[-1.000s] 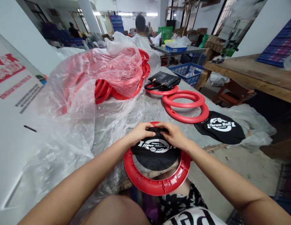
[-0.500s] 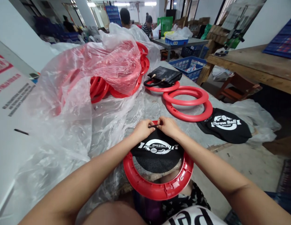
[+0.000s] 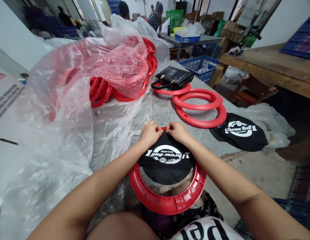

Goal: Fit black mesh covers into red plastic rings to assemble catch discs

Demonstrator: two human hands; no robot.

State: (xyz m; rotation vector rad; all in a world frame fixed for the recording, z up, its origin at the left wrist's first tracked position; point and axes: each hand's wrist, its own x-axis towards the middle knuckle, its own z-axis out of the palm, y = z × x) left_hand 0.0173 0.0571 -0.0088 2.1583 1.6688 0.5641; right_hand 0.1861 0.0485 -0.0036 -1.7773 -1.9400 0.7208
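A red plastic ring [image 3: 167,201] rests against the table edge above my lap. A black mesh net [image 3: 166,160] with white "Throw Ball" print lies across its far half. My left hand [image 3: 150,132] and my right hand [image 3: 177,131] are side by side at the ring's far rim. Both pinch the net's top edge with curled fingers and press it onto the rim.
Two red rings [image 3: 198,106] lie stacked beyond my hands, with a black handbag [image 3: 173,78] on a third. Another black net [image 3: 238,131] lies to the right. A clear plastic bag [image 3: 107,70] with several red rings fills the left. People sit at the back; a wooden bench [image 3: 270,71] stands right.
Both hands have slid slightly farther up the ring's far rim, still gripping the net's edge. The camera has tilted downward a little.
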